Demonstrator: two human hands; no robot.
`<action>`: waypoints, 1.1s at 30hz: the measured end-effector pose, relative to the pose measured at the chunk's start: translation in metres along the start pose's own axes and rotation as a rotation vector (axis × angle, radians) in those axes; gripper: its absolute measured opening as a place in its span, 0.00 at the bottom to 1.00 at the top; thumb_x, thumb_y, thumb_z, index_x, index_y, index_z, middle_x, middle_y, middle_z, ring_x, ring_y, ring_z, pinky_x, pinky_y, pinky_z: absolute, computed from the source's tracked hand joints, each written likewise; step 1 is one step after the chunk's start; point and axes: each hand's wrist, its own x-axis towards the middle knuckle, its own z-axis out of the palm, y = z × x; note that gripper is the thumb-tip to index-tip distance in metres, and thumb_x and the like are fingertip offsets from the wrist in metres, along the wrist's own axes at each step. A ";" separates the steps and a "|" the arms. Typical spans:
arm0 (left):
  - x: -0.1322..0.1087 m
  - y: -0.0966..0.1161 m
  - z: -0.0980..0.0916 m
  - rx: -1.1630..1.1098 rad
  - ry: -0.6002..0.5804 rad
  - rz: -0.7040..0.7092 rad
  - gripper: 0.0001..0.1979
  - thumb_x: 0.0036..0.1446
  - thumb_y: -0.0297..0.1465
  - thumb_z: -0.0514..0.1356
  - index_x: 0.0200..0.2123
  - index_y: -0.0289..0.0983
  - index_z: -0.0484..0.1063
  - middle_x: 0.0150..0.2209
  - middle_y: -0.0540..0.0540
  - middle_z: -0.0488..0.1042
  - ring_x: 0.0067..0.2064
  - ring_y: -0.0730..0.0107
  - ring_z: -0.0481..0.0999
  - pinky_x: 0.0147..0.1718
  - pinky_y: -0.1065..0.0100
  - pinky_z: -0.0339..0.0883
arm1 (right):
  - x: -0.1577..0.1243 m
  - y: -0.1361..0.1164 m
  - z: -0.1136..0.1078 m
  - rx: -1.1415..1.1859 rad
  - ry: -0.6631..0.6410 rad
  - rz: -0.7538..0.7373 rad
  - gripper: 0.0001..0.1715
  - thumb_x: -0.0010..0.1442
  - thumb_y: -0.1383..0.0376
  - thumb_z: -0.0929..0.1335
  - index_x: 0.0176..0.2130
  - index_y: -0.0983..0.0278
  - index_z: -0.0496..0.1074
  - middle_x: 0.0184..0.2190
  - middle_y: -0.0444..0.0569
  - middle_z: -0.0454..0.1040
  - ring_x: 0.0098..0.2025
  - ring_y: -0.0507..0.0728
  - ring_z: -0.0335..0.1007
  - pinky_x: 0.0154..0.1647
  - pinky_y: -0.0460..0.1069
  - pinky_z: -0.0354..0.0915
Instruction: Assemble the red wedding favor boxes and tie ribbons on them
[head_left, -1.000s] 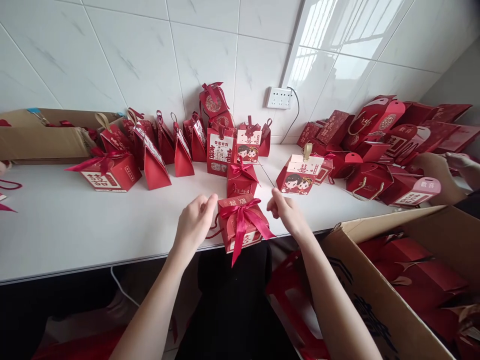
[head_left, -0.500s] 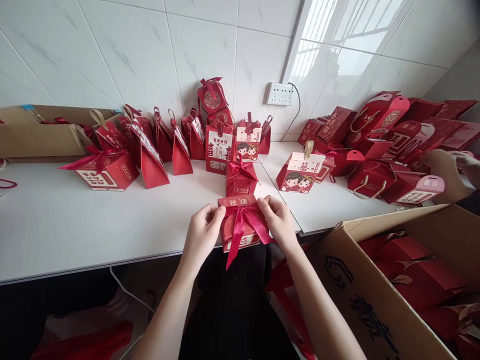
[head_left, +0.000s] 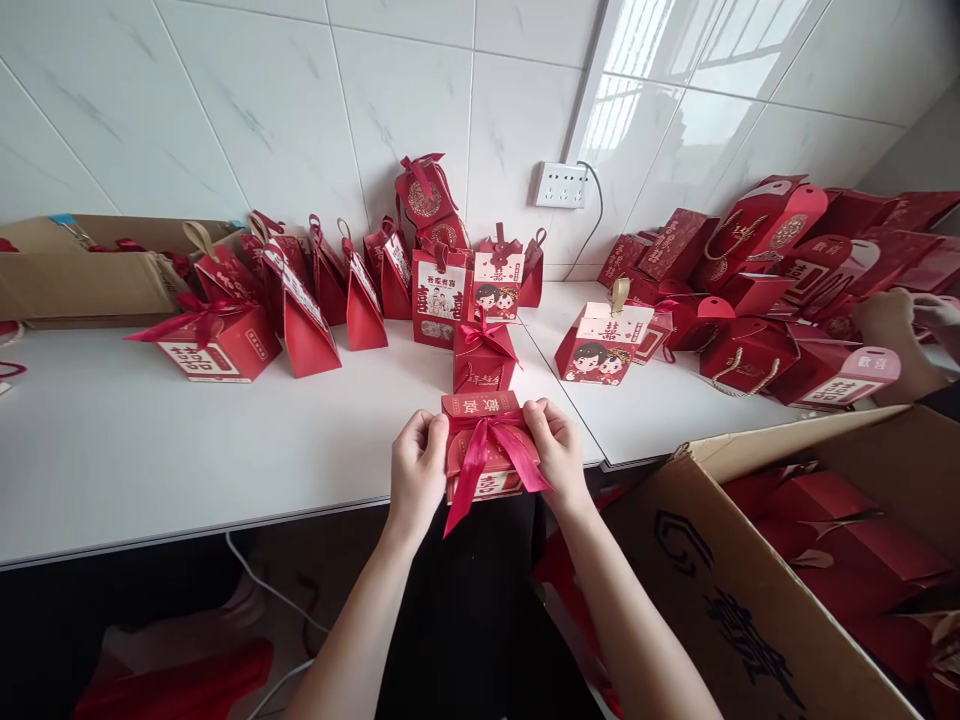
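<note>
A small red gift box (head_left: 481, 407) tied with a red ribbon bow (head_left: 485, 452) sits at the front edge of the white table (head_left: 150, 440). My left hand (head_left: 417, 470) grips its left side with curled fingers. On the box's right side my right hand (head_left: 559, 450) is closed, fingers pinching at the ribbon. Just behind it stands another small red box with a bow (head_left: 484, 357).
Many red gift boxes and bags (head_left: 300, 290) line the tiled wall, with more piled at the right (head_left: 757, 270). A cardboard carton (head_left: 720, 560) of red packaging stands at lower right, another carton (head_left: 82, 270) at far left. Another person's hand (head_left: 892, 320) reaches in at right. A wall socket (head_left: 561, 184) hangs above.
Both hands came in from the sides and closed on the ribboned box, drawing it slightly toward the table's edge.
</note>
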 end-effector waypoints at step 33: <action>-0.088 0.059 0.012 0.441 0.183 1.174 0.04 0.52 0.26 0.63 0.29 0.39 0.70 0.33 0.48 0.63 0.40 0.68 0.69 0.48 0.56 0.71 | -0.062 -0.023 -0.033 -0.618 0.038 -0.815 0.53 0.55 0.63 0.72 0.67 0.53 0.39 0.63 0.58 0.54 0.64 0.66 0.54 0.58 0.64 0.62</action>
